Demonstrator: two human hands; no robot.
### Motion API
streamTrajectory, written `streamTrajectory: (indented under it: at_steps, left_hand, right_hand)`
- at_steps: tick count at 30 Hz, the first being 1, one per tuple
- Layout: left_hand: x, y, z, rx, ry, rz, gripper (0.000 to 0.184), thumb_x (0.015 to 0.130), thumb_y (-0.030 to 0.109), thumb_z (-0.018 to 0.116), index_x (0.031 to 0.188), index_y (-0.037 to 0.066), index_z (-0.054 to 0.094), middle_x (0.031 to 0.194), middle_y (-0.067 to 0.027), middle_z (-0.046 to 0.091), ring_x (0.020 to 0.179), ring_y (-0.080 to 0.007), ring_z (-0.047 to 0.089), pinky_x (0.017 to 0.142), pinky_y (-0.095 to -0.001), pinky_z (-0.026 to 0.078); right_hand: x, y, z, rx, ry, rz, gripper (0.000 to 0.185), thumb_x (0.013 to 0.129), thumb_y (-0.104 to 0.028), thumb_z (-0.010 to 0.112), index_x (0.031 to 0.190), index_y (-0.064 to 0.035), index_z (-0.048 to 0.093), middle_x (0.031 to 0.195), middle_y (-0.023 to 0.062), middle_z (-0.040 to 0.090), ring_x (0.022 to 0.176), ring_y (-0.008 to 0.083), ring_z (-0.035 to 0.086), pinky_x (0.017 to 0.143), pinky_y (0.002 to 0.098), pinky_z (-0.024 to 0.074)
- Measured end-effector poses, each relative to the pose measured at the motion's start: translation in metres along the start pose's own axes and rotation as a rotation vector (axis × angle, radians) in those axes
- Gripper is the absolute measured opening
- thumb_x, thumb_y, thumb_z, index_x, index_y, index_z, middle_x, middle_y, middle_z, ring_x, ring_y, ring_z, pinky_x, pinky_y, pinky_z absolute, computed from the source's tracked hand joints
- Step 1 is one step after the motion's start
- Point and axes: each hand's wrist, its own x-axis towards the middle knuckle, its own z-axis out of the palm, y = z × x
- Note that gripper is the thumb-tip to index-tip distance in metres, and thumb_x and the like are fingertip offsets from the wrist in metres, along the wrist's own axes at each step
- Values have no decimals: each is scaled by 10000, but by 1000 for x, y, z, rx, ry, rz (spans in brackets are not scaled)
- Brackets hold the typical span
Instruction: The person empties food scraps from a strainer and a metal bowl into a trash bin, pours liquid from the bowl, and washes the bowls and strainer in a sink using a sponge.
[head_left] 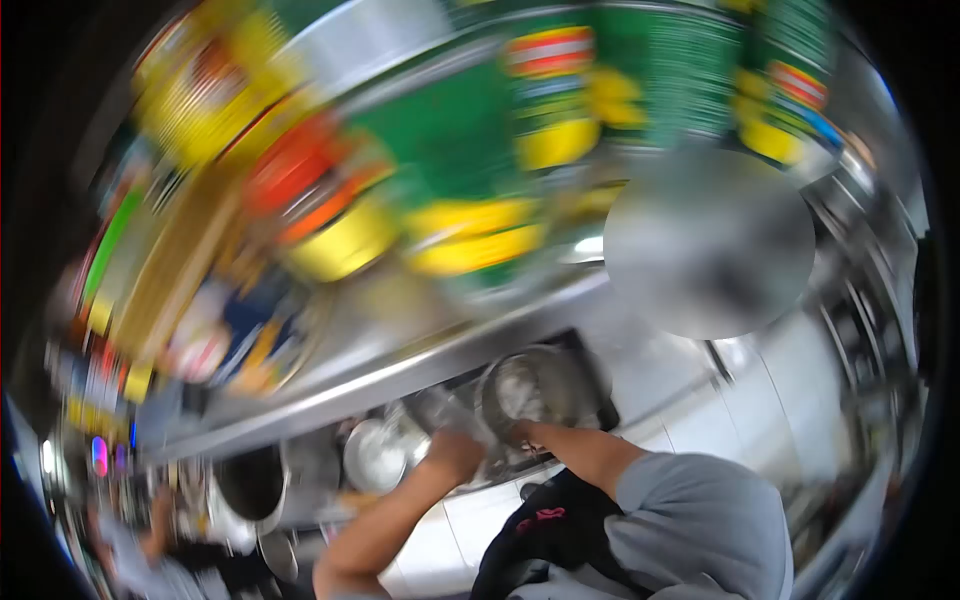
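Round pan (563, 388) with pale contents (520, 388) sat below the metal shelf (400, 372). Right hand (522, 433) at its near rim, left hand (457, 456) just beside; blurred, neither grip could be told. Green tin (445, 150) stood above.

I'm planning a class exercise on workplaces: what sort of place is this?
Probably a commercial kitchen: large green-and-yellow cylindrical containers line a shiny grey metal shelf, and a round grey metal pan holding something whitish sits by the person's right hand.
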Motion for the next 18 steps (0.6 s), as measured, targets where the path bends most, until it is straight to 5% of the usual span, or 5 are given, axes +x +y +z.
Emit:
streamTrajectory:
  at_steps: [2,6,10,12,18]
  left_hand:
    - [20,-7,23,39,-20,-8,200,843,160,561,876,123,755,910,-99,740,888,-276,720,727,-436,547]
    - [32,-5,25,146,-93,3,229,849,182,545,911,121,756,980,-114,735,944,-284,713,775,-436,551]
    - [61,-3,26,93,-134,41,267,819,211,572,984,78,733,1061,-191,698,988,-339,689,823,-464,549]
    - [71,-3,26,62,-194,42,310,769,223,614,1000,43,716,1092,-209,683,1016,-362,672,850,-477,539]
    - [101,4,19,-48,-204,-24,397,736,234,691,1094,61,675,1120,-208,672,1043,-370,655,879,-479,529]
  right_hand:
    - [73,68,-47,564,-263,-307,356,807,-243,677,1099,-46,627,1019,165,657,788,311,653,624,523,520]
    - [-51,-9,-86,-263,-22,-418,186,873,-227,602,1005,-120,679,705,30,592,473,134,512,436,351,435]
    - [-114,-7,-141,46,-352,-699,183,854,-211,592,968,-98,679,707,32,585,482,144,520,420,350,417]
    - [-146,-21,-139,-80,-92,-272,82,836,-90,578,790,-74,645,670,53,603,475,168,514,435,343,464]
    - [-131,32,-182,-758,190,-495,254,770,-221,572,672,-13,681,615,166,629,508,264,619,439,423,498]
